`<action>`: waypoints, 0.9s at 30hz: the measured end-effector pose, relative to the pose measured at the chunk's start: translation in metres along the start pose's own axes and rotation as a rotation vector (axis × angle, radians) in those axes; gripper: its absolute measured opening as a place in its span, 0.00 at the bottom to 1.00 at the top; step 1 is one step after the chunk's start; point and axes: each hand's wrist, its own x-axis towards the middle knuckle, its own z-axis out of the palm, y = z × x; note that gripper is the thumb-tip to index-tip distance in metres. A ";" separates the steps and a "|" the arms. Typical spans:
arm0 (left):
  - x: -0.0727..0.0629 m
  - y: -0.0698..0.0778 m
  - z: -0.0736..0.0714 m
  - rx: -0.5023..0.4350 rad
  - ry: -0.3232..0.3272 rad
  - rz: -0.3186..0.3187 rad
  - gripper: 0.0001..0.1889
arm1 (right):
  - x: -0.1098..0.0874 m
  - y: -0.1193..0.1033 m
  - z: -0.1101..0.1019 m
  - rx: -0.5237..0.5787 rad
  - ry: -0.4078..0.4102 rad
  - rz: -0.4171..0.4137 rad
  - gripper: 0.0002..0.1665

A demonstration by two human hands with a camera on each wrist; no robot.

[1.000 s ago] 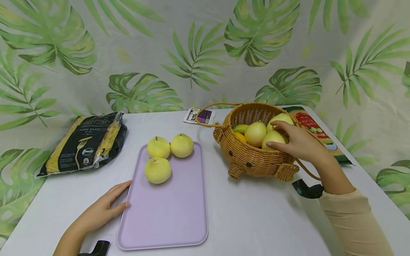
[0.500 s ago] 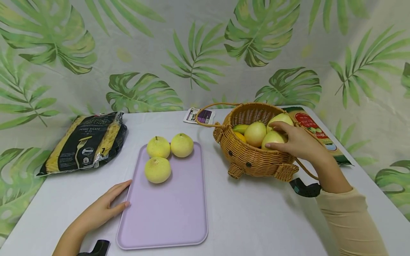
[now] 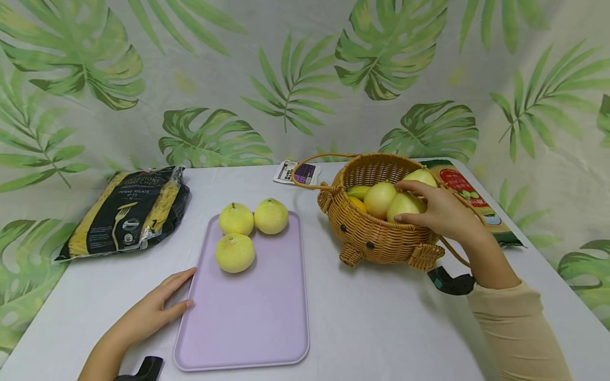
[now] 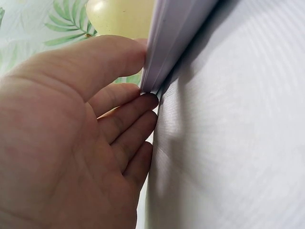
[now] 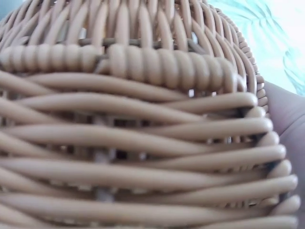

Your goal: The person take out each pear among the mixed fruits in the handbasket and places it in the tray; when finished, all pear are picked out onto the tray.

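My right hand (image 3: 445,211) reaches over the rim of a pig-faced wicker basket (image 3: 386,243), thumb and fingers around a pale green pear (image 3: 402,205) inside. Beside that fruit lie another pear (image 3: 379,199) and, behind, a third pear (image 3: 422,176). In the right wrist view the basket's weave (image 5: 143,133) fills nearly everything and hides the fruit. My left hand (image 3: 147,312), fingers extended, rests at the left edge of a lilac tray (image 3: 257,328). The left wrist view has its thumb and fingertips right at the tray's rim (image 4: 157,52). Three round yellow-green pears (image 3: 235,253) sit on the tray's far half.
A bag of penne (image 3: 128,211) lies at the back left. Behind the tray is a small white and purple packet (image 3: 297,172). A green and red bag (image 3: 469,196) lies behind the basket's right side. The basket's handle loop (image 3: 305,172) sticks out left. An orange fruit (image 3: 357,203) shows inside.
My right hand and the pear it grips have shifted slightly left inside the basket, so the pear now overlaps its neighbour more. My left hand and the tray have stayed put.
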 end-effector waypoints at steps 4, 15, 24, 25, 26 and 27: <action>0.000 0.000 -0.001 0.000 0.001 -0.002 0.33 | -0.001 0.000 0.003 0.018 0.044 -0.022 0.38; 0.000 0.001 0.000 -0.008 0.001 -0.001 0.33 | -0.002 -0.006 0.010 0.098 0.226 -0.075 0.37; -0.001 0.001 0.000 -0.007 0.003 0.010 0.33 | 0.000 -0.028 0.013 0.157 0.449 -0.325 0.47; -0.001 0.001 0.000 -0.009 0.004 0.013 0.33 | 0.001 -0.031 0.014 0.171 0.463 -0.355 0.47; -0.001 0.000 0.000 -0.009 0.005 0.016 0.33 | 0.002 -0.035 0.016 0.184 0.474 -0.385 0.48; -0.001 0.000 0.000 -0.009 0.006 0.010 0.33 | 0.003 -0.040 0.017 0.194 0.482 -0.412 0.48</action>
